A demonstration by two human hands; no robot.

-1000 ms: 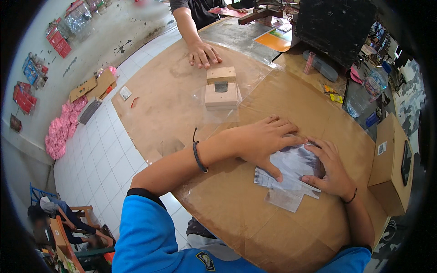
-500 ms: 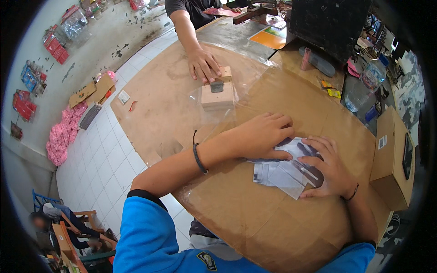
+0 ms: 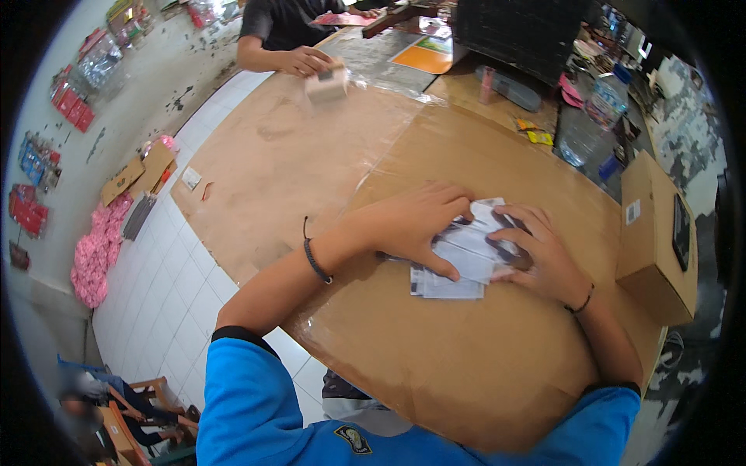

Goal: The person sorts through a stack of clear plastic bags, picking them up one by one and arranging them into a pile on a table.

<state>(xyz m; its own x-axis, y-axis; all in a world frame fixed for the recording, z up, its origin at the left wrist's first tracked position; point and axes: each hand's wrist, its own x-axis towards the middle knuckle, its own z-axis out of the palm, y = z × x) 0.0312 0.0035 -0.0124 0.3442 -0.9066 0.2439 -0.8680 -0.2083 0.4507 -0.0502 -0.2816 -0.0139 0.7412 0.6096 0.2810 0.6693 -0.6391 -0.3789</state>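
Observation:
A loose stack of white and grey printed paper slips (image 3: pixel 458 289) lies on the brown-covered table in front of me, its edges uneven. My left hand (image 3: pixel 420 225) bends round the left and far side of the stack, with the thumb pressed on top. My right hand (image 3: pixel 544 252) curls its fingers round the right side, so the slips are held between both hands. Part of the stack is hidden under my fingers. Across the table, another person's hand (image 3: pixel 305 60) holds a wooden block (image 3: pixel 326 84) with a dark patch on it, blurred by motion.
A cardboard box (image 3: pixel 657 241) with a dark flat device on it stands at the table's right edge. Behind it are a large clear water bottle (image 3: pixel 598 116) and small yellow packets (image 3: pixel 538 137). A big black box (image 3: pixel 521 35) stands at the back. Pink bundles (image 3: pixel 97 248) lie on the floor at left.
My hands have squeezed the slips closer together and turned them somewhat. The other person has moved the wooden block away from the table's middle toward the far left edge. My view has shifted slightly.

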